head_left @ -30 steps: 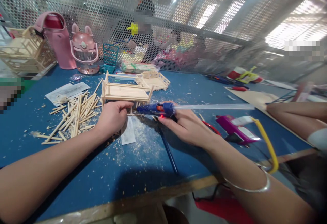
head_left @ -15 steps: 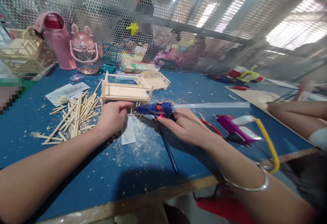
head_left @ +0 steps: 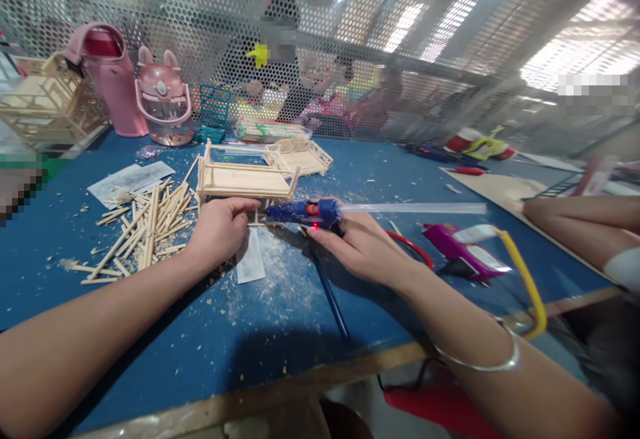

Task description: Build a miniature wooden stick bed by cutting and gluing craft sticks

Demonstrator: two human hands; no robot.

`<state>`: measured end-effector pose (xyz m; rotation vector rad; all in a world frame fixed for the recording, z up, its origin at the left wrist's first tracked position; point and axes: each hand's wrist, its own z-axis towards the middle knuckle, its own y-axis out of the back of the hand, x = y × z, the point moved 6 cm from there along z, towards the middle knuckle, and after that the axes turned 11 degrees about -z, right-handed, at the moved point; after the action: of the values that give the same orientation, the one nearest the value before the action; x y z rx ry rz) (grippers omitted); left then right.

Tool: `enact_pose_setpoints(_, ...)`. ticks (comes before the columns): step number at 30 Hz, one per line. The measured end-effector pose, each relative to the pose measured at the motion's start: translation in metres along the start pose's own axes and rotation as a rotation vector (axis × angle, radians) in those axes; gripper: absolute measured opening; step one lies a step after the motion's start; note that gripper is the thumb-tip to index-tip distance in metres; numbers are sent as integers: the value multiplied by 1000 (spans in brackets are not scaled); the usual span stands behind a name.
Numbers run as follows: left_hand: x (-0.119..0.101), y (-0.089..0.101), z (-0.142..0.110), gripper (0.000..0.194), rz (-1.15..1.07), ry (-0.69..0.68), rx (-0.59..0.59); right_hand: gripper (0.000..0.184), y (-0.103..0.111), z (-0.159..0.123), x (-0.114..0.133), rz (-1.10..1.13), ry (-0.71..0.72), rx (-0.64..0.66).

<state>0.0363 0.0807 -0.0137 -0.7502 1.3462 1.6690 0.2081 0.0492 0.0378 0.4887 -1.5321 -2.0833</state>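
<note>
My right hand [head_left: 363, 245] grips a blue hot glue gun [head_left: 295, 212], its red light lit. A long clear glue stick [head_left: 415, 208] juts from its back end. The nozzle points left at the lower front of a small wooden stick model [head_left: 245, 180], close to my left fingertips. My left hand [head_left: 220, 231] is closed at the model's lower front edge, index finger reaching right along it; the exact pinch is partly hidden. A similar wooden piece [head_left: 303, 157] lies behind the model. Beneath my left hand is a paper slip [head_left: 251, 259].
Left of the model lies a pile of wooden sticks [head_left: 150, 225] near paper sheets [head_left: 130, 179]. A dark blue rod [head_left: 330, 295] and a purple tool with a yellow handle [head_left: 470, 252] lie rightward. Pink bottles [head_left: 165, 102] stand behind. Another person's arm [head_left: 575, 225] rests at right.
Almost nothing differs. My right hand and the glue gun have barely shifted; my left hand stays at the model.
</note>
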Motion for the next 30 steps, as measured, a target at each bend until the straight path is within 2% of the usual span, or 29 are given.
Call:
enact_pose_setpoints(10, 0, 0, -1, 34, -13, -1, 10, 31, 8, -12, -20, -11, -53, -76)
enact_pose_setpoints(23, -2, -1, -1, 36, 4, -11, 31, 26, 12, -18, -25, 44, -47, -115)
enact_pose_setpoints(30, -2, -1, -1, 38, 0, -24, 21, 25, 18, -21, -34, 111, -72, -291)
